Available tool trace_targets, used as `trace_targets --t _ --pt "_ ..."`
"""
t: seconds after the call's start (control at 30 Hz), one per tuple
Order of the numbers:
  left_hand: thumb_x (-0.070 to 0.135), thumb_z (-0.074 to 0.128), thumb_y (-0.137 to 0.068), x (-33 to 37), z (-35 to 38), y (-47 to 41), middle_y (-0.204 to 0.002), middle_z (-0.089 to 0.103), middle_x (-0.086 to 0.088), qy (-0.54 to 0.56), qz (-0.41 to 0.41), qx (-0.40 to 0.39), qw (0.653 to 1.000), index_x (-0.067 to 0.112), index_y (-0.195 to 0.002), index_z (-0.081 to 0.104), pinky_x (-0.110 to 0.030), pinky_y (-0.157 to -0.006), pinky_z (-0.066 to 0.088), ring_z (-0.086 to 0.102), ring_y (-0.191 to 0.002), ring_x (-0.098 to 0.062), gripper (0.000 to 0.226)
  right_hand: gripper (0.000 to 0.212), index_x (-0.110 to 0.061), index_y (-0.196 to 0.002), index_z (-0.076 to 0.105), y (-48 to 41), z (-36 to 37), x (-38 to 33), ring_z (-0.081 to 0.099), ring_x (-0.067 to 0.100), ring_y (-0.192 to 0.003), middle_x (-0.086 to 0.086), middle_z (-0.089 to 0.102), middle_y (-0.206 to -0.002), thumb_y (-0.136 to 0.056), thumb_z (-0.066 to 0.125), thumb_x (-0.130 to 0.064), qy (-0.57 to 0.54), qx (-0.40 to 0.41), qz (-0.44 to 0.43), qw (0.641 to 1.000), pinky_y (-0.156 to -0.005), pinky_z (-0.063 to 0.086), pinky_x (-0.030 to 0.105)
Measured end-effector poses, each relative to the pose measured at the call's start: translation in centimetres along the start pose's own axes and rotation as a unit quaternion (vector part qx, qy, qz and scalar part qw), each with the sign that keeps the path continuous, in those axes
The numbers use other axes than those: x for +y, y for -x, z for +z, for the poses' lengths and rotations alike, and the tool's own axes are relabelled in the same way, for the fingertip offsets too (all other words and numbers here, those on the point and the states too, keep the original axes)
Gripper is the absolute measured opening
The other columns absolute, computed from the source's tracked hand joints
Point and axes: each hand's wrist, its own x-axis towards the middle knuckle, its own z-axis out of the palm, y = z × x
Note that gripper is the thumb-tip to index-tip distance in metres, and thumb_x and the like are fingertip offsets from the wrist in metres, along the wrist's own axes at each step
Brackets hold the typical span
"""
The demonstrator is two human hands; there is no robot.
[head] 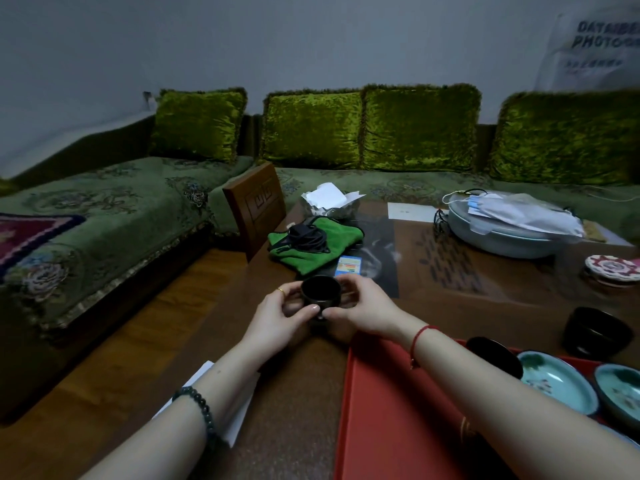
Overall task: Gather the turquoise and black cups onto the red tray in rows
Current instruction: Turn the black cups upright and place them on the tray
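A small black cup [320, 292] is held upright just above the wooden table [485, 299], between my left hand [284, 315] and my right hand [363, 306], both with fingers closed around it. The red tray [391, 410] lies at the lower right under my right forearm. On the tray stand two turquoise cups [556, 381] [621, 393] and a black cup [495, 355] partly hidden by my arm. Another black cup [595, 336] stands on the table beyond the tray's far edge.
A green cloth [311, 251] with a black cable on it lies beyond my hands, with a blue card [349, 266] beside it. A grey lidded dish [502, 233] with masks on it sits far right. White paper [225, 403] lies under my left forearm. Sofas surround the table.
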Motion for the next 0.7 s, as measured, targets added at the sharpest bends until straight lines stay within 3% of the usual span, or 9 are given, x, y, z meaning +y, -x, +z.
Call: trace_targets --t 0.13,0.23,0.3,0.4,0.47,0.53,0.63,0.7 --pt "0.016 0.071 -0.075 2.6 0.4 0.7 -0.113 0.066 -0.006 0.015 0.038 0.008 0.999 0.012 -0.12 0.054 -0.031 -0.095 0.049 0.064 -0.101 -0.011 0.048 0.056 -0.007 -0.116 0.054 1.6 -2.7 -1.8 0.064 0.016 -0.089 0.009 0.067 -0.103 -0.066 0.079 -0.011 0.022 0.014 -0.039 0.999 -0.087 0.052 0.03" --pt "0.015 0.072 -0.075 4.5 1.4 1.4 -0.108 0.068 -0.006 0.027 0.061 -0.001 0.998 0.013 -0.116 0.055 -0.026 -0.092 0.049 0.065 -0.097 -0.011 0.045 0.055 -0.011 -0.111 0.058 3.5 -5.2 -2.7 0.059 -0.002 -0.072 -0.007 0.064 -0.086 -0.062 0.082 -0.017 0.068 0.033 -0.057 0.996 -0.071 0.048 0.009" --pt "0.015 0.073 -0.074 5.6 2.4 1.9 -0.103 0.067 -0.003 0.032 0.075 -0.013 0.997 0.015 -0.113 0.056 -0.019 -0.087 0.051 0.065 -0.093 -0.008 0.043 0.054 -0.011 -0.11 0.058 5.0 -6.6 -2.9 0.057 -0.006 -0.07 -0.01 0.062 -0.082 -0.062 0.082 -0.017 0.086 0.036 -0.06 0.994 -0.066 0.045 0.003" --pt "0.012 0.073 -0.074 6.7 4.0 2.8 -0.098 0.066 0.001 0.046 0.092 -0.041 0.994 0.019 -0.109 0.055 -0.007 -0.077 0.049 0.064 -0.082 0.001 0.04 0.058 -0.009 -0.113 0.057 7.1 -8.3 -2.6 0.064 0.01 -0.086 0.003 0.067 -0.096 -0.062 0.082 -0.02 0.115 0.041 -0.053 0.991 -0.083 0.05 0.021" --pt "0.012 0.073 -0.074 7.0 5.1 3.2 -0.1 0.067 -0.002 0.049 0.092 -0.054 0.993 0.018 -0.109 0.055 -0.013 -0.081 0.051 0.066 -0.084 -0.004 0.04 0.06 -0.009 -0.114 0.056 8.3 -9.2 -2.2 0.063 0.014 -0.091 0.007 0.067 -0.102 -0.062 0.083 -0.021 0.127 0.047 -0.045 0.99 -0.089 0.05 0.028" --pt "0.014 0.073 -0.073 7.1 6.0 3.5 -0.103 0.068 -0.004 0.042 0.084 -0.061 0.994 0.017 -0.11 0.055 -0.021 -0.084 0.052 0.066 -0.089 -0.009 0.042 0.06 -0.009 -0.115 0.056 9.3 -9.8 -1.8 0.062 0.013 -0.092 0.007 0.067 -0.105 -0.062 0.082 -0.022 0.137 0.047 -0.04 0.989 -0.089 0.049 0.027" --pt "0.014 0.075 -0.071 6.9 7.0 3.9 -0.099 0.067 -0.002 0.028 0.088 -0.068 0.993 0.018 -0.107 0.056 -0.012 -0.081 0.051 0.064 -0.086 -0.005 0.042 0.06 -0.009 -0.115 0.056 10.3 -10.3 -1.1 0.06 0.011 -0.092 0.007 0.066 -0.107 -0.063 0.082 -0.023 0.148 0.045 -0.031 0.988 -0.088 0.047 0.024" --pt "0.016 0.076 -0.07 6.6 7.5 4.1 -0.101 0.068 -0.003 0.01 0.09 -0.069 0.993 0.017 -0.107 0.056 -0.014 -0.085 0.05 0.064 -0.09 -0.006 0.042 0.061 -0.009 -0.116 0.056 10.7 -10.3 -0.6 0.06 0.012 -0.094 0.007 0.066 -0.108 -0.063 0.082 -0.025 0.159 0.044 -0.025 0.986 -0.088 0.046 0.023"
